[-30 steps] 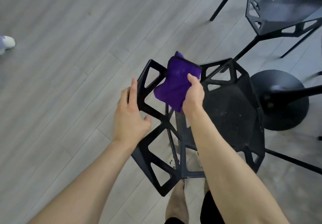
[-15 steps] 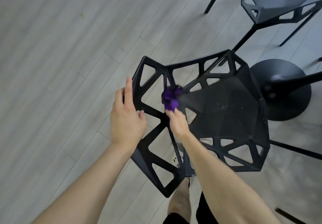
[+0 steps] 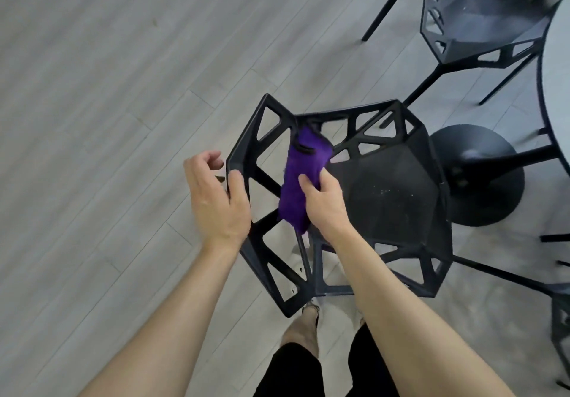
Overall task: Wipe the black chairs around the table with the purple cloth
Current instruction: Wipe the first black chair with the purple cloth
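Note:
A black chair [image 3: 388, 187] with triangular cut-outs in its back and sides stands right below me. The purple cloth [image 3: 300, 177] is draped over a strut of the chair's backrest. My right hand [image 3: 324, 202] grips the cloth's lower right side and presses it against the strut. My left hand [image 3: 216, 202] is at the backrest's left outer edge, thumb on the frame, fingers loosely curled and lifted off it. A second black chair [image 3: 481, 17] stands at the upper right.
A round table's grey top edge [image 3: 555, 88] shows at the far right, with its black round base [image 3: 481, 174] on the floor behind the near chair. Part of a third black chair [image 3: 559, 328] is at the lower right. Light wood flooring spreads to the left.
The cloth went from bunched low on the strut to spread along it, my right hand sliding with it. My left hand's fingers lifted off the backrest edge.

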### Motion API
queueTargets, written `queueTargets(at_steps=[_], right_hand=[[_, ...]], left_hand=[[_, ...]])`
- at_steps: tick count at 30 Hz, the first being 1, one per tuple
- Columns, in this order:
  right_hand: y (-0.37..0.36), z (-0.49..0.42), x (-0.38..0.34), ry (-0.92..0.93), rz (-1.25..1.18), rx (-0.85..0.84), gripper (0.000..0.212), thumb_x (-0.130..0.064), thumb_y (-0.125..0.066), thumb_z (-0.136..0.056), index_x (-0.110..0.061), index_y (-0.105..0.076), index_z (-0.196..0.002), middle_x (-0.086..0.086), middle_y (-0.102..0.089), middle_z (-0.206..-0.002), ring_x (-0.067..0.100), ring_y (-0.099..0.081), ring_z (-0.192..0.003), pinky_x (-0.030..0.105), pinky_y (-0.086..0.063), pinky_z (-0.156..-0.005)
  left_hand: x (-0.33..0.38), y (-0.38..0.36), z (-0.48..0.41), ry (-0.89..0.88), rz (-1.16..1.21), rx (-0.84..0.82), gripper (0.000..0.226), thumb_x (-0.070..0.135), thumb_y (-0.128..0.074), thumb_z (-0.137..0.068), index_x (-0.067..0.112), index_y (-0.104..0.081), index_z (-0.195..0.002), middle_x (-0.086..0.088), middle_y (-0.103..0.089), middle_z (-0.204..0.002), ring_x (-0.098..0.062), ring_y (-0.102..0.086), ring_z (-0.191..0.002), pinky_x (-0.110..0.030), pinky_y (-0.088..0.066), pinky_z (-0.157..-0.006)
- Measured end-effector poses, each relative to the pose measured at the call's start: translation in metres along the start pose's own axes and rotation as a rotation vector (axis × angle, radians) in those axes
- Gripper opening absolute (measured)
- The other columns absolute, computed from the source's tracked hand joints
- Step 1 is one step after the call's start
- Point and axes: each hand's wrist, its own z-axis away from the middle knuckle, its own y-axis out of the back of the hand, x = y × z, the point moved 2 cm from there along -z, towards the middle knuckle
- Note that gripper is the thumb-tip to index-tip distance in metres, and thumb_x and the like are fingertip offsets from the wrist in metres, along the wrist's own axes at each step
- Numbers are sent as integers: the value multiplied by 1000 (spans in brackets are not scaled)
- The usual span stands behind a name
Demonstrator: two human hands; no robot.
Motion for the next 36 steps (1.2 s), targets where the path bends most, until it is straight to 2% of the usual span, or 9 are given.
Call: queueTargets(at_steps=[6,11,16,18,21,24,26,32,36], right_hand=[[-32,5,28,337,439,-353,91,21,-38,-86,-30,-47,-161,-16,-44,-166,4,-35,-155,25,-29,-128],[24,-25,85,219,720,-418,59,5,-47,-101,-28,-63,-147,-2,-58,-156,27,-51,-142,36,-40,-119],[43,-27,53,-82,-50,-144,17,-15,-60,-100,-25,-72,-93,-9,-74,-77,19,-67,-76,34,-56,-66],[62,-26,47,-168,-286,-51,12,-17,-64,-97,-24,-71,-93,-4,-78,-84,25,-73,-84,40,-63,-74],[90,-25,43,-84,-365,-29,10,-24,-65,-103,-30,-73,-107,-5,-81,-103,21,-78,-101,43,-65,-89],[97,-34,42,127,-126,-73,25,-27,-69,-103,-28,-68,-128,-9,-77,-119,14,-74,-112,40,-62,-96],[80,-46,46,223,98,-106,33,-21,-62,-107,-26,-62,-139,-6,-72,-129,17,-68,-120,42,-57,-106],[-2,-47,113,218,568,-330,33,-3,-44,-104,-6,-54,-136,12,-59,-114,39,-59,-109,27,-36,-83],[33,15,189,222,572,-420,38,5,-39,-93,-15,-60,-118,1,-62,-96,26,-54,-88,30,-40,-77]], left_hand=[[-18,32,86,-49,-161,-107,62,15,-61,-93,5,-43,-152,-6,-50,-144,-20,-52,-133,-40,-52,-107],[-20,19,146,74,-129,-87,71,14,-63,-105,14,-28,-166,1,-39,-165,-4,-43,-144,-14,-37,-116],[-17,-14,198,204,-25,16,66,39,-40,-111,28,-13,-170,1,-37,-170,-6,-43,-150,-24,-37,-122],[-19,-27,209,195,-19,16,67,42,-34,-113,37,0,-171,-1,-31,-175,-11,-39,-156,-36,-37,-127],[-20,-40,212,202,-83,64,78,15,-41,-112,25,9,-172,-4,-24,-178,-9,-44,-150,-7,-35,-114],[-20,-46,214,206,-189,129,91,1,-50,-103,22,5,-172,-8,-70,-126,-9,-62,-78,-9,-46,-68],[-23,-48,216,216,-219,152,98,-3,-55,-96,22,0,-173,3,-65,-92,-12,-56,-60,-18,-44,-56],[-33,-55,211,141,-254,252,108,-8,-53,-80,22,-4,-172,-2,-66,-143,-19,-68,-84,-41,-60,-74],[-37,-56,209,106,-173,281,104,-7,-45,-82,22,-4,-173,-5,-69,-136,-15,-70,-116,-44,-62,-90]])
